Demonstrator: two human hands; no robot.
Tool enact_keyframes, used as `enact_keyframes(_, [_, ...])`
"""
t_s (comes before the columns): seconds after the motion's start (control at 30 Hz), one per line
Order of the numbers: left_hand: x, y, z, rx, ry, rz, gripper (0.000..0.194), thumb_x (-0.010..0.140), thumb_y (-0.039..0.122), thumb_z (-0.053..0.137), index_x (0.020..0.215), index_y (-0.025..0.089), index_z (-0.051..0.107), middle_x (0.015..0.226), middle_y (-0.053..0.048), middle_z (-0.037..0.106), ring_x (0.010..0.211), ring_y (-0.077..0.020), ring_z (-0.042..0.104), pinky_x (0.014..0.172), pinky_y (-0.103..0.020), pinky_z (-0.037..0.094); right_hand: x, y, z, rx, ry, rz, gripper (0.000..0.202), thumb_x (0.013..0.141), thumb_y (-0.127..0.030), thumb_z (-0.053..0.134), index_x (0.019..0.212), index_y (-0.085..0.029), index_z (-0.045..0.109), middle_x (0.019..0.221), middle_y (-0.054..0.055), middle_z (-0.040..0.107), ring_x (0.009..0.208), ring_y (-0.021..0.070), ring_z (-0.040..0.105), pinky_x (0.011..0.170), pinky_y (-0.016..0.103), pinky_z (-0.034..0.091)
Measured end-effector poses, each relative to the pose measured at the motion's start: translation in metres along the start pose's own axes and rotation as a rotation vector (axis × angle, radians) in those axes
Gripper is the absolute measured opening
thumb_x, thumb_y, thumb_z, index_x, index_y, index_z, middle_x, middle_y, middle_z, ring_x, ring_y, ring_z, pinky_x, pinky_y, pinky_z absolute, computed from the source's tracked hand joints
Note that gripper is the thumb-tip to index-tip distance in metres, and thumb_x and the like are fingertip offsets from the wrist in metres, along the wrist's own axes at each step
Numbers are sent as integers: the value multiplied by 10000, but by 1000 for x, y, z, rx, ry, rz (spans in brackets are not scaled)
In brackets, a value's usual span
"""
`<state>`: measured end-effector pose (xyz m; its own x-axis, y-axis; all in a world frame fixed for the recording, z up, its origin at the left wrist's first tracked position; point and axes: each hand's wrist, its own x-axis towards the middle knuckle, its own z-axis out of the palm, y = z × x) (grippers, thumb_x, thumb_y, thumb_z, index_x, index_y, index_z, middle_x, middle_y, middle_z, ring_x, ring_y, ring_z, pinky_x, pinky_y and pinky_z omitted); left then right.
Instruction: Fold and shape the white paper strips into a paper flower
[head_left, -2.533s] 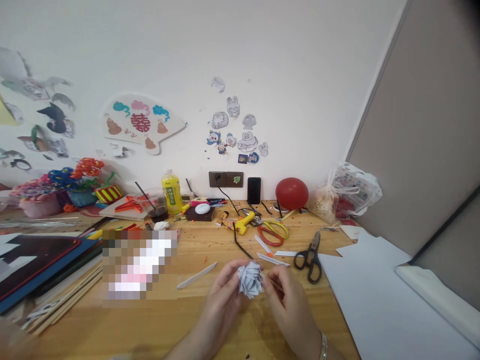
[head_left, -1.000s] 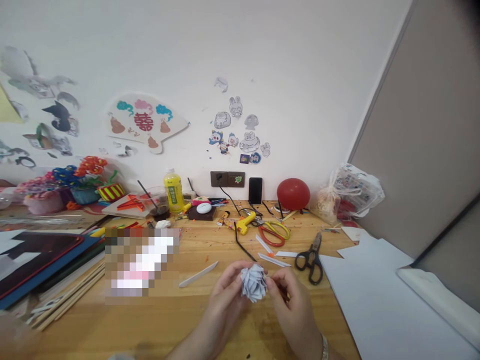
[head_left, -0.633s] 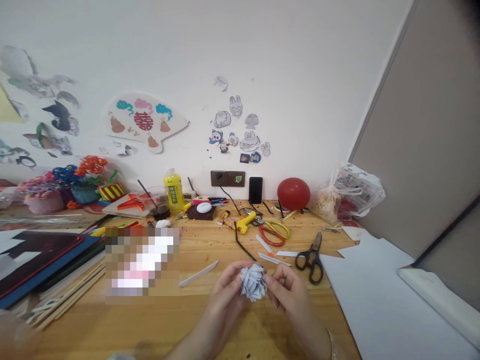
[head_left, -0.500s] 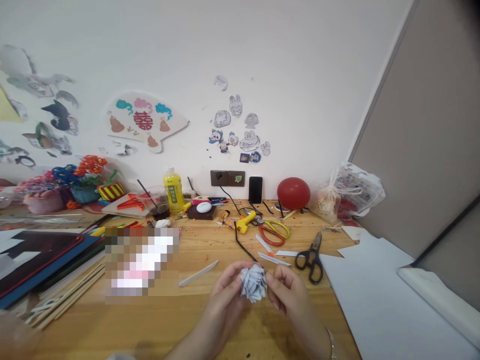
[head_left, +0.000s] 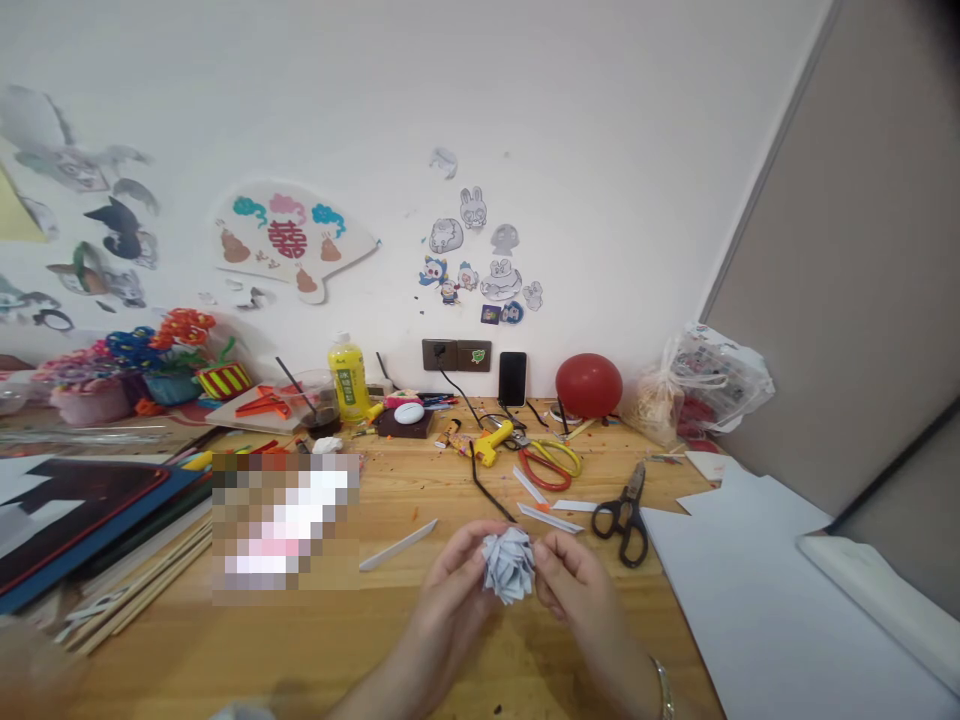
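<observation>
A pale grey-blue folded paper flower (head_left: 509,567) is held between both hands, above the near part of the wooden table. My left hand (head_left: 459,578) grips its left side, thumb in front and fingers behind. At its right edge my right hand (head_left: 571,578) pinches the outer folds between thumb and forefinger; the other fingers are curled. A black stem-like rod (head_left: 491,495) runs up and away from behind the flower; whether it joins the flower is hidden. White paper strips (head_left: 551,517) lie just beyond my right hand, and a single paper strip (head_left: 398,545) lies left of my left hand.
Black scissors (head_left: 624,515), red-and-yellow-handled scissors (head_left: 551,463) and a yellow glue gun (head_left: 493,442) lie beyond the hands. White sheets (head_left: 787,590) cover the right side. A drink cup (head_left: 319,410), yellow bottle (head_left: 347,378) and red balloon (head_left: 589,385) stand at the back. Wooden sticks (head_left: 161,580) lie left.
The flower has turned slightly between my fingers, so its petals show at a different angle. Both hands keep nearly the same place and grip.
</observation>
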<state>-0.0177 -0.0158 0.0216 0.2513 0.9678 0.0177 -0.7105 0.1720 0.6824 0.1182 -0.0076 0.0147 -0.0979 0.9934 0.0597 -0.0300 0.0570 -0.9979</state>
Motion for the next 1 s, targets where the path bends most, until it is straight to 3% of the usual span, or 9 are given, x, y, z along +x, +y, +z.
enact_keyframes(0.27, [-1,0,0,20,-3,-14,185,691,253,698,854,167,675,910,-79,685,827,-182,610,736,-269,459,-4,5,-1,-281,107,-219,406,814,-541,443,580,-209,426,532,-40,411,514,123,391,478,228,305])
enact_keyframes(0.43, [-2,0,1,-3,-17,-3,171,706,245,682,860,170,672,901,-71,687,840,-186,616,751,-274,460,-7,10,-4,-355,127,-306,333,863,-442,410,633,-206,464,565,-25,466,533,134,439,493,226,338])
enact_keyframes(0.67, [3,0,-3,-90,-10,1,178,725,246,662,886,171,667,881,-67,695,822,-172,624,776,-273,452,-11,15,-8,-412,309,-458,210,897,-343,408,785,-205,519,644,-17,510,567,133,478,533,217,378])
enact_keyframes(1.0, [2,0,-3,-83,-54,13,155,752,230,631,888,166,668,912,-78,693,835,-171,616,785,-270,452,-11,9,0,-417,197,-494,186,872,-310,448,775,-188,550,682,20,606,616,145,569,554,217,444])
